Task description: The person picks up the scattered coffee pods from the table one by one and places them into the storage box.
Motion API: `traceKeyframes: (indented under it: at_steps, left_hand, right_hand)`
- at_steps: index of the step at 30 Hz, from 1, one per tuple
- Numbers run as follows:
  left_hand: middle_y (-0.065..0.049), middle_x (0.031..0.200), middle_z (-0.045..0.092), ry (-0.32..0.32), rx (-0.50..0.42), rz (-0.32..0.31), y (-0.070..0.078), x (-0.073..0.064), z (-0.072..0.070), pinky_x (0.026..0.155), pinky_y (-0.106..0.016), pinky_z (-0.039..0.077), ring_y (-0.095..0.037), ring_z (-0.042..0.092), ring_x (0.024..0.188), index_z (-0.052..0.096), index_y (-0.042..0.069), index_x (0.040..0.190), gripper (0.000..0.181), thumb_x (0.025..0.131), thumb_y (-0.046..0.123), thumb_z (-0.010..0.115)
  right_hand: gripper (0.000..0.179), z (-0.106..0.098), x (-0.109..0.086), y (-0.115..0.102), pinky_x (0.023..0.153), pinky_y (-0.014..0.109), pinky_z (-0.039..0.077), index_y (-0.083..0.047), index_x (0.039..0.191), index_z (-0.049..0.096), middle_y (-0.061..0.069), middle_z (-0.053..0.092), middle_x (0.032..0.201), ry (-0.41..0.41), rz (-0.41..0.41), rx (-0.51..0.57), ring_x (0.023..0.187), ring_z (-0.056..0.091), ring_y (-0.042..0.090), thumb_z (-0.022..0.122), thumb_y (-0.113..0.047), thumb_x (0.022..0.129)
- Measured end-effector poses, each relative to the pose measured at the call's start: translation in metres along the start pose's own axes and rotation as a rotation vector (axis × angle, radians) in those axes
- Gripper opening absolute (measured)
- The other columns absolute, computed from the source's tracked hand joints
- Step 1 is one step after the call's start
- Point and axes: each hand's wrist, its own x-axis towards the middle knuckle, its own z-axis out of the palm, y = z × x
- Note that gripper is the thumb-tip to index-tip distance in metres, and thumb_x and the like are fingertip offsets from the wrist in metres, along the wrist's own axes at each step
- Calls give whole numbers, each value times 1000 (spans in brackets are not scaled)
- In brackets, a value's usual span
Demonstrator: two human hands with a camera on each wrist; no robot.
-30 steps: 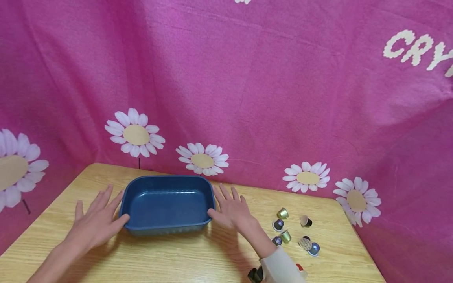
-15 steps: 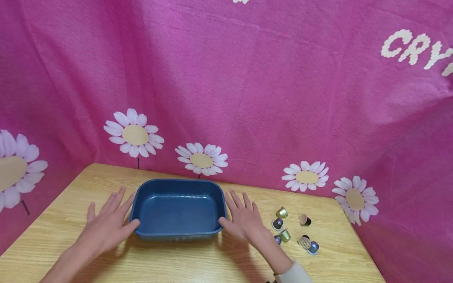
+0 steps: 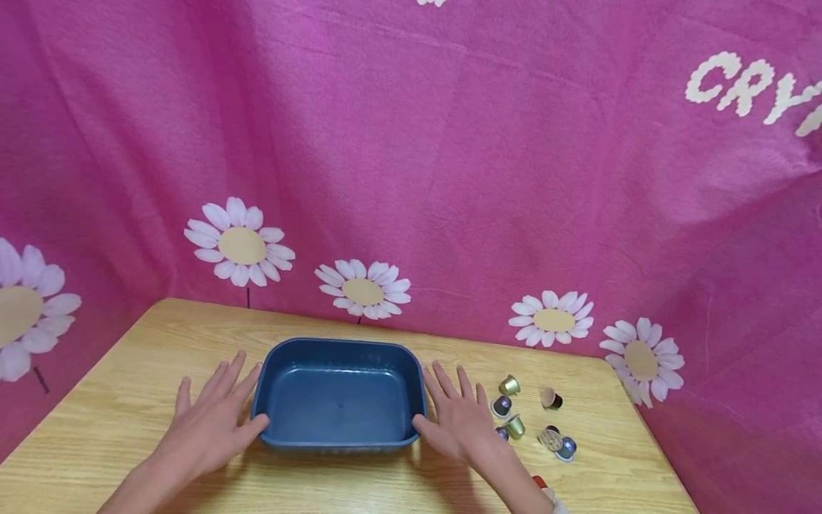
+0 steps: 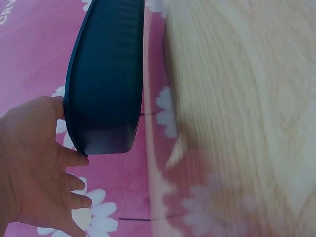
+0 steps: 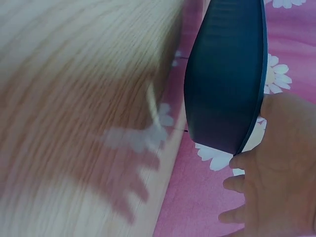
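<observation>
A dark blue, rounded rectangular bin (image 3: 340, 407) appears raised off the table between my two hands, its inside facing up and bare. At its left end, my left hand (image 3: 212, 432) has straight, spread fingers, with the thumb touching the rim near the front corner. My right hand (image 3: 464, 427) mirrors this at the right end, thumb on the rim and fingers fanned out. Both wrist views show the bin's outer side (image 4: 106, 89) above the wood, thumb and index fingertips against its edge while the other fingers stand apart from it.
Several coffee capsules lie to the right, among them a gold one (image 3: 509, 385), a green one (image 3: 515, 427) and a blue one (image 3: 566, 448). A red thing (image 3: 539, 482) shows beside my right forearm. Behind the wooden table (image 3: 347, 489) hangs a pink daisy-patterned cloth (image 3: 449, 178).
Both hands have carried the bin to the right and toward me, closer to the capsules. The finger poses look the same. The camera has shifted slightly.
</observation>
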Motion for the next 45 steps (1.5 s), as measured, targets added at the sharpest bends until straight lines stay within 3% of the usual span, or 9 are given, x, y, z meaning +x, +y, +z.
traceKeyframes:
  at_steps: [20, 33, 45]
  left_hand:
    - [-27, 158, 25, -2, -2, 5, 29, -12, 11, 102, -79, 4, -51, 22, 142, 45, 3, 149, 75, 89, 42, 68]
    - [-24, 158, 29, -55, 6, 19, 45, -16, 21, 103, -78, 6, -48, 24, 143, 47, 3, 148, 74, 89, 43, 67]
    - [-22, 159, 29, -105, -9, 14, 53, -16, 26, 105, -77, 5, -47, 24, 143, 47, 3, 148, 75, 89, 45, 67]
  right_hand:
    - [74, -6, -34, 17, 111, 68, 18, -18, 157, 35, 5, 32, 161, -8, 25, -16, 146, 21, 43, 55, -47, 91]
    - [76, -6, -50, 32, 110, 71, 15, -17, 157, 34, 5, 29, 162, -92, 61, -10, 147, 17, 45, 56, -50, 93]
    - [73, -2, -62, 40, 109, 70, 19, -14, 154, 41, 6, 35, 159, -51, 47, -17, 146, 22, 44, 57, -47, 91]
